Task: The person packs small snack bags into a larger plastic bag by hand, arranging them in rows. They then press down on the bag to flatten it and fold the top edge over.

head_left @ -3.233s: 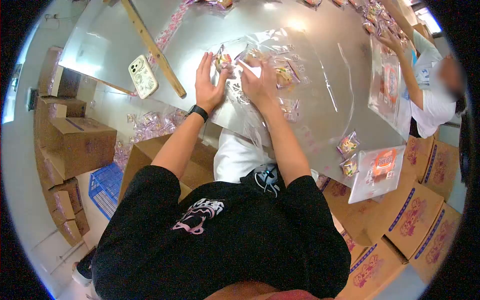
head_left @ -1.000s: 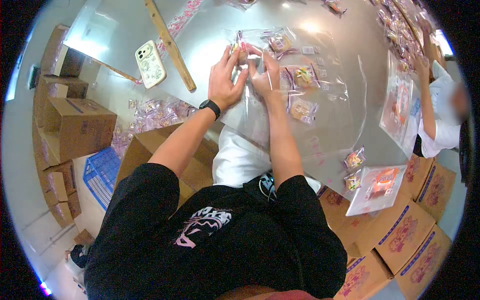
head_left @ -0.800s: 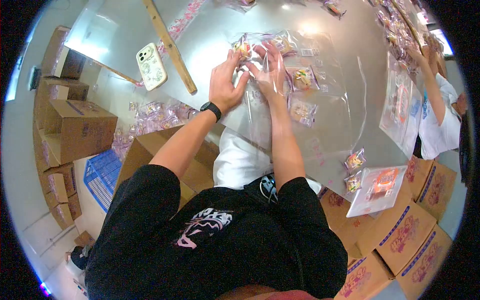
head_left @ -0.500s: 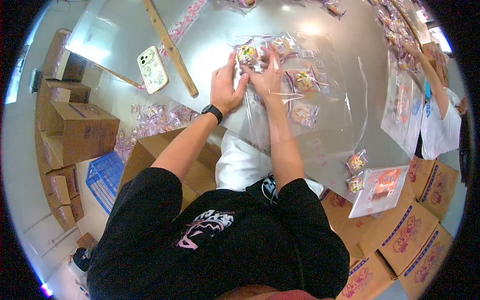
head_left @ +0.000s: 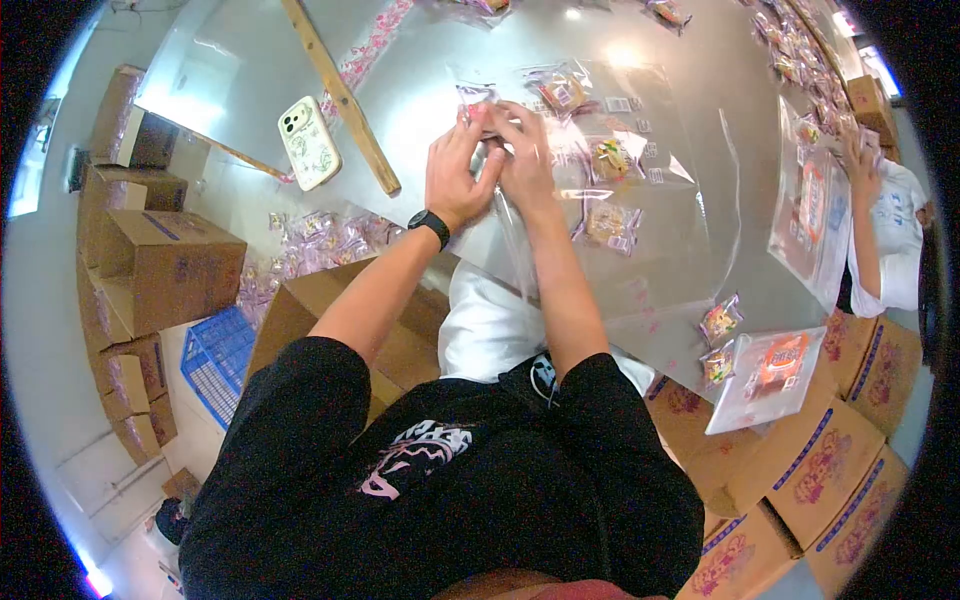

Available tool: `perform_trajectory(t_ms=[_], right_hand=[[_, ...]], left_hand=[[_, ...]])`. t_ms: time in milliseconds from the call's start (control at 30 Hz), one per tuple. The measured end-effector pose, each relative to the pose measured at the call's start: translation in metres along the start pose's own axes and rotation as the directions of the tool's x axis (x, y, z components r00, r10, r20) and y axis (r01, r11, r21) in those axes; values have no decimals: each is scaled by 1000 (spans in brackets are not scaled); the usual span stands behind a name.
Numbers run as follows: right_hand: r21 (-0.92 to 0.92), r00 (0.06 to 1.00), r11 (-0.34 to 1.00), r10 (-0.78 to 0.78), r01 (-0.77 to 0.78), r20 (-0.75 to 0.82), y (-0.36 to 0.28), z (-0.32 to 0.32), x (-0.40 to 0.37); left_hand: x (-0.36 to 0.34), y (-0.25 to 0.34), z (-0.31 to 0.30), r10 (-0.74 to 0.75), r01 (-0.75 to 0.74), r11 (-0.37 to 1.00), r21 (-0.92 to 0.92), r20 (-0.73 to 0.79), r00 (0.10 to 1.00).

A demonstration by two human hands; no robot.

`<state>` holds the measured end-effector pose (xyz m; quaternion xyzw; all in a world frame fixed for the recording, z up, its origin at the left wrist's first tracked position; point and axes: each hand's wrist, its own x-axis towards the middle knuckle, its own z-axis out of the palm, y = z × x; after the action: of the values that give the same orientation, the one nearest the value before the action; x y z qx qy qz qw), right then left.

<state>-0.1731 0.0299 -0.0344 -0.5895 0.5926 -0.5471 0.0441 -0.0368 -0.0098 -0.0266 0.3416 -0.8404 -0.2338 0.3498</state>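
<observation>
Close together over the metal table, my left hand and my right hand have their fingers closed round a small wrapped snack packet. Most of that packet is hidden beneath my fingers. A large clear plastic bag lies around and to the right of my right hand, which appears to be partly inside it. Within the bag's outline are an upper packet, a middle packet with yellow and green print and a lower packet.
A phone lies beside a wooden strip. Two packets sit near a stack of printed bags. Cartons stand at lower right. Another person's hand is over bags at right. A blue crate stands left.
My right hand's fingers have moved left and curled over the packet, covering most of it. At right, the other person's hand has moved down toward the printed bags.
</observation>
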Motion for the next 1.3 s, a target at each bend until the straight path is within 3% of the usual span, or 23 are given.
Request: perform_trajectory(t_ms=[133, 167, 267, 400, 433, 567, 667, 800, 900, 1000, 1100, 1200, 1300], right_hand=[[125, 958, 951, 287, -284, -8, 0, -4, -2], [53, 977, 976, 213, -212, -16, 4, -8, -1], [107, 977, 971, 214, -214, 8, 12, -6, -4], [5, 994, 994, 105, -105, 8, 11, -4, -1], [-89, 1000, 996, 3, -1, 23, 8, -9, 2], [-370, 999, 929, 18, -5, 32, 7, -24, 8], [-670, 983, 722, 85, -173, -162, 0, -23, 18], [-740, 971, 629, 144, -241, -193, 24, -18, 29], [-681, 976, 702, 112, -210, -185, 26, -24, 37], [-490, 970, 842, 152, -227, -187, 15, -26, 35], [-229, 935, 934, 202, -274, -292, 1, -25, 27], [32, 871, 904, 419, -426, -254, -5, -16, 23], [199, 871, 886, 454, -420, -185, -1, -14, 20]], left_hand=[[2, 5, -2, 19, -20, 1000, -20, -23, 1000], [1, 5, -2, 3, -4, 1000, -11, -29, 1000], [0, 4, 0, -20, 20, 1000, -3, -34, 999], [2, 2, 1, 12, -12, 1000, -18, -41, 999], [2, 4, 0, 17, -17, 1000, -16, -49, 999], [4, 7, -2, 9, -9, 1000, -6, -39, 999], [3, 8, -3, 1, -1, 1000, 2, -32, 1000], [3, 9, -3, -18, 18, 1000, -4, -20, 1000], [1, 10, -5, -49, 49, 999, -2, 17, 999], [2, 9, -4, -55, 55, 998, 2, 26, 998], [2, 10, -3, -36, 36, 999, -11, 6, 999], [1, 7, -2, -29, 29, 999, -18, -3, 1000], [2, 5, 0, -31, 31, 999, -24, -3, 1000]])
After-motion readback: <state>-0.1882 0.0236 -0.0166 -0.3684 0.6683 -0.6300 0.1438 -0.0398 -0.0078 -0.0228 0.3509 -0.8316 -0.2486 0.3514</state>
